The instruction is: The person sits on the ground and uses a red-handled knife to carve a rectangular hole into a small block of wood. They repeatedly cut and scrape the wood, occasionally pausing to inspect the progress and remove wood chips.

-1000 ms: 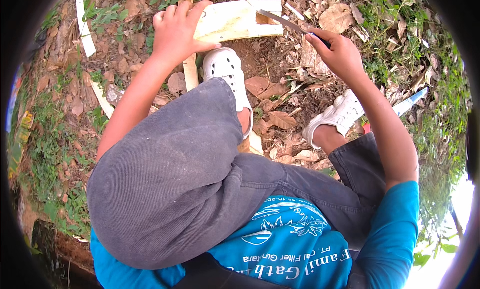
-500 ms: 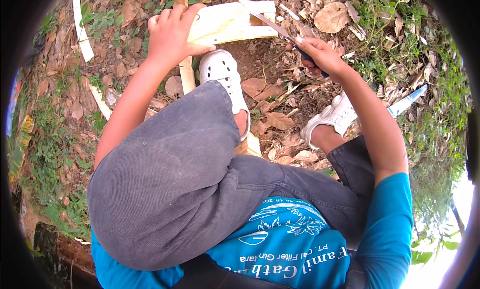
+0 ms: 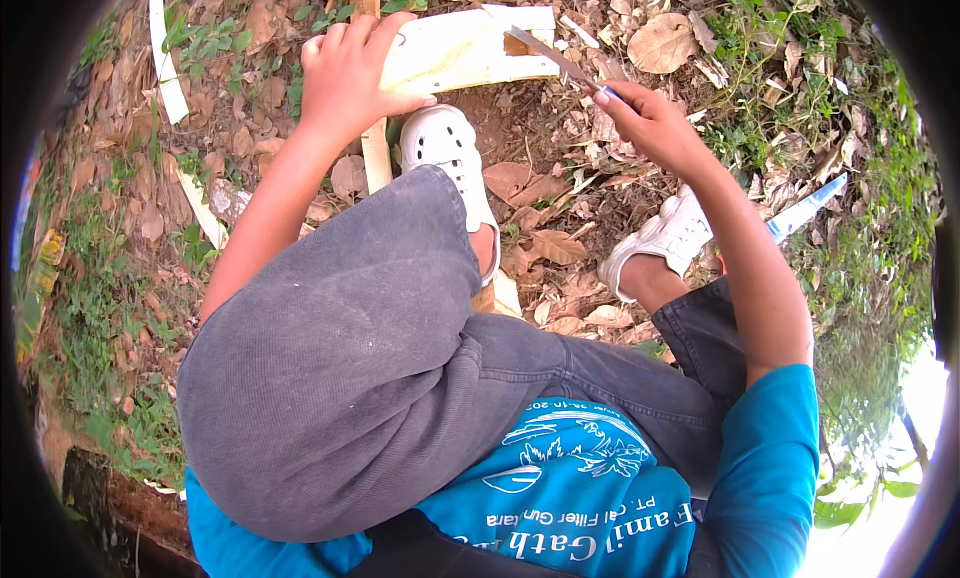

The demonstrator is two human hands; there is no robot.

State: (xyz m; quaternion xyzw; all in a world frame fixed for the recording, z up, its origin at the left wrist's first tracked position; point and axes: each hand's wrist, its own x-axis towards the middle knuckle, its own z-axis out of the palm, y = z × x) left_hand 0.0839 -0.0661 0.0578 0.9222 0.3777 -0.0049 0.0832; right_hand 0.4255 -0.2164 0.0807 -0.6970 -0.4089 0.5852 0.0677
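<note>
Pressing down with my left hand (image 3: pixel 345 73), I keep the pale yellow slab (image 3: pixel 465 50) steady on the leafy ground (image 3: pixel 560 228), so it cannot slide. My right hand (image 3: pixel 655 128) is closed around the handle of a knife (image 3: pixel 550 53), whose blade lies on the slab's far edge. No packages or signs are visible; only pale strips (image 3: pixel 165 63) lie left.

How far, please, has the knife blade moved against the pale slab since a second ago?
Yes: the knife tip has slid left along the pale slab, toward the left hand.
</note>
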